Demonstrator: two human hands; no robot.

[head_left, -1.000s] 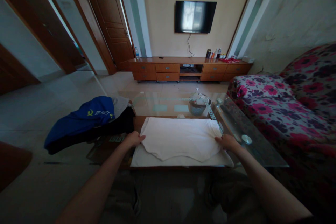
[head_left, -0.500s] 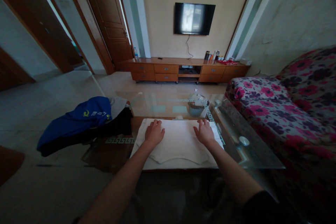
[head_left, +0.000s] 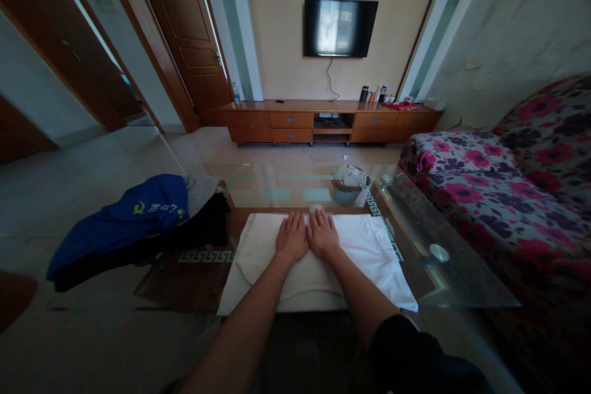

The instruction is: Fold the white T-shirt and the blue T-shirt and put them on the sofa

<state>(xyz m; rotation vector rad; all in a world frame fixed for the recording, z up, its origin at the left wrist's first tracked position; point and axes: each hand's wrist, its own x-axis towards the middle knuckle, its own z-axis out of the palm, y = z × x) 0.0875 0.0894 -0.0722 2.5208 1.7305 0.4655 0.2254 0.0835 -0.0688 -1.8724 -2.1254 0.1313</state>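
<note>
A white garment (head_left: 364, 258), which looks like a folded shirt, lies in layers on the glass coffee table (head_left: 466, 271). Its curved hem faces me, and its near edge reaches the table's front. My left hand (head_left: 293, 239) rests flat on the cloth near its far edge, fingers stretched forward. Right beside it, my right hand (head_left: 322, 234) presses flat on the same cloth with fingers extended. The two hands touch or nearly touch at the garment's middle. Neither hand grips anything.
Blue, black and grey clothes (head_left: 124, 215) are heaped at the table's left. A small wastebasket (head_left: 346, 191) shows beyond the garment. On the right stands a flowered sofa (head_left: 480, 160). A low wooden cabinet (head_left: 290, 120) runs under the wall television (head_left: 339, 28).
Both hands have come together from the garment's two sides to its middle and now lie flatter. The cloth's right side spreads wider toward me. The camera view has shifted slightly.
</note>
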